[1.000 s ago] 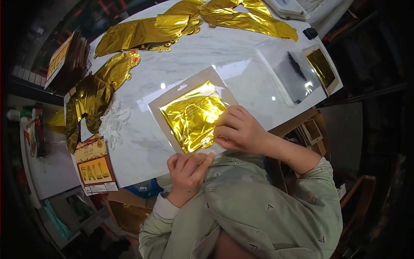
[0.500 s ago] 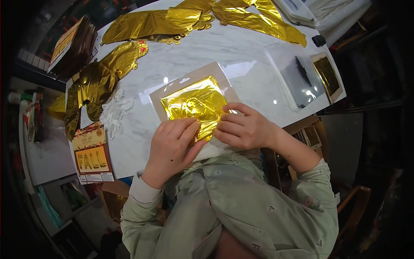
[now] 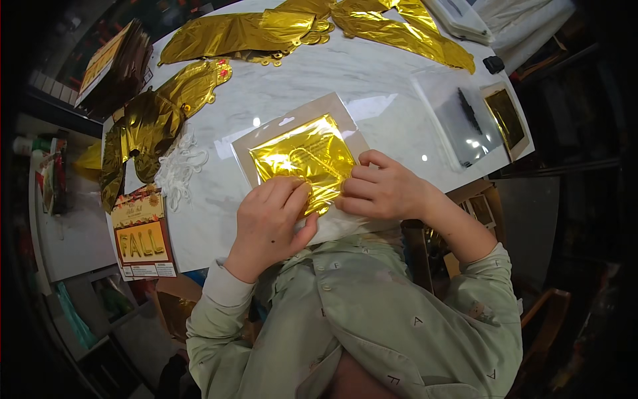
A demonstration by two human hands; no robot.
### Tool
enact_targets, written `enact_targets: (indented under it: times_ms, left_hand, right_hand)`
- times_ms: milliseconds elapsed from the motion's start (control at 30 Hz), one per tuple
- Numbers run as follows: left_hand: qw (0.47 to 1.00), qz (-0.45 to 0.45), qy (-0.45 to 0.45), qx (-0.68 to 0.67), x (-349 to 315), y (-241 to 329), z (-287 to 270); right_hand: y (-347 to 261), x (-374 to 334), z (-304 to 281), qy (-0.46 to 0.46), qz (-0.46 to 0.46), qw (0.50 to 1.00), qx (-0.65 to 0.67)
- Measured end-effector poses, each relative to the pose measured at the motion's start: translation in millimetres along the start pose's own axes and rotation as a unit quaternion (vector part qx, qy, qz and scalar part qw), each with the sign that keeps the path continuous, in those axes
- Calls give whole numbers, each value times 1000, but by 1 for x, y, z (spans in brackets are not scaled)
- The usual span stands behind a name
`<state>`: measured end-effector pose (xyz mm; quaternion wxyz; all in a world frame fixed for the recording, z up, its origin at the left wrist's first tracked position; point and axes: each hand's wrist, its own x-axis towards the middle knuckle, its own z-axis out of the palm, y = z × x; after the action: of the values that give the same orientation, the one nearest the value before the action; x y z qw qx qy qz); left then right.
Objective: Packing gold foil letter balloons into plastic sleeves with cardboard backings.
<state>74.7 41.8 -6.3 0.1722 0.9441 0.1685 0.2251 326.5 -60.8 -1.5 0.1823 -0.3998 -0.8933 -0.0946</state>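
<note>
A folded gold foil balloon (image 3: 309, 149) lies on a brown backing card (image 3: 345, 120) with a hang hole, at the table's near edge. A clear plastic sleeve shows around the card. My left hand (image 3: 271, 216) has its fingers curled on the foil's lower left edge, the thumb lower down. At the lower right edge, the bent fingers of my right hand (image 3: 385, 189) pinch the foil, with their tips partly hidden. Below the foil, a pale, see-through sheet of plastic reaches toward my lap.
Gold foil balloons (image 3: 239, 36) lie along the table's far and left sides. White string (image 3: 181, 169) is heaped at left, near a printed card (image 3: 143, 236). A stack of cards (image 3: 113, 66) stands far left. Clear plastic sleeves (image 3: 458, 123) lie at right beside a small black object (image 3: 493, 64).
Both hands have shifted slightly to the right along the foil's near edge. The foil looks a little flatter, and more of its lower right part shows.
</note>
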Motion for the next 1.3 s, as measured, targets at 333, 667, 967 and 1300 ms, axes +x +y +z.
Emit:
enact_targets:
  times_ms: [333, 667, 967, 1300]
  left_hand:
    - [1000, -8, -2, 27, 2, 9, 2]
    - [998, -14, -28, 53, 7, 17, -2]
    - [997, 15, 2, 79, 4, 12, 6]
    - [998, -4, 13, 63, 2, 8, 6]
  right_hand:
    - [2, -3, 2, 2, -10, 1000, 21]
    - [1, 2, -1, 10, -22, 999, 30]
    - [-10, -12, -1, -15, -15, 1000, -20]
    - [-29, -5, 3, 14, 67, 997, -44]
